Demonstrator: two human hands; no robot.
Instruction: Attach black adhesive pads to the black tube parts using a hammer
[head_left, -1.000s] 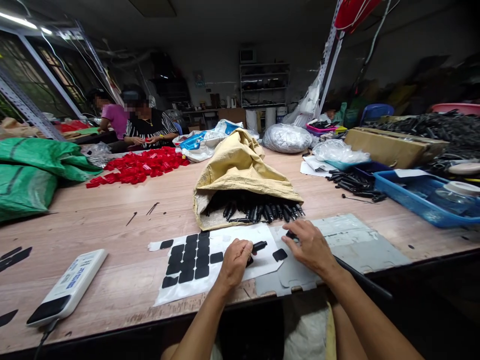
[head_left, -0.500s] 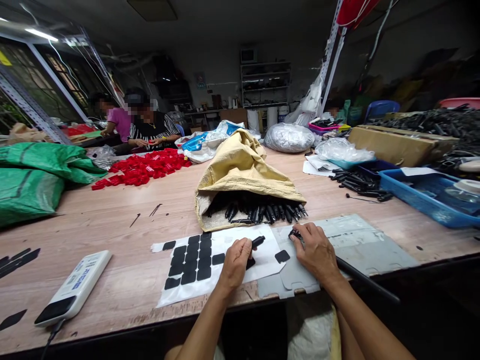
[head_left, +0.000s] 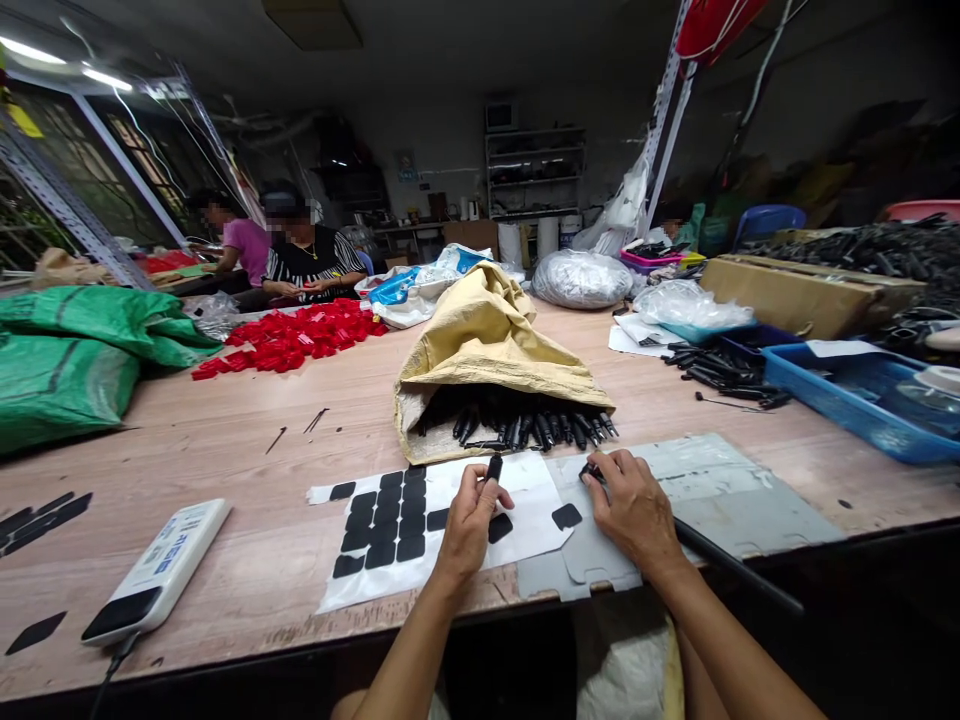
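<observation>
My left hand point(head_left: 469, 520) is closed round a short black cylindrical piece point(head_left: 494, 467) that sticks up out of the fist. It is over a white sheet point(head_left: 536, 490) bearing rows of black rounded-square patches point(head_left: 386, 528). One loose-looking black patch point(head_left: 499, 528) lies just right of that hand. My right hand point(head_left: 634, 508) is closed on a black part point(head_left: 590, 470) above a grey board point(head_left: 705, 480). A long black tube point(head_left: 739, 565) runs out from beneath that wrist; whether it joins the part is hidden. Another black patch point(head_left: 566, 516) lies between the hands.
A yellow sack point(head_left: 487, 340) spills black cylindrical pieces point(head_left: 540, 428) ahead of my hands. Left are a white power-bank-like device point(head_left: 157, 570), red pieces point(head_left: 292, 335) and a green sack point(head_left: 67, 370). A blue tray point(head_left: 847, 400) stands right. Two people point(head_left: 304, 250) sit across the table.
My left hand has turned the short black piece from pointing right to nearly upright, and its fingers have shifted. My right hand has hardly moved. The view has shifted slightly.
</observation>
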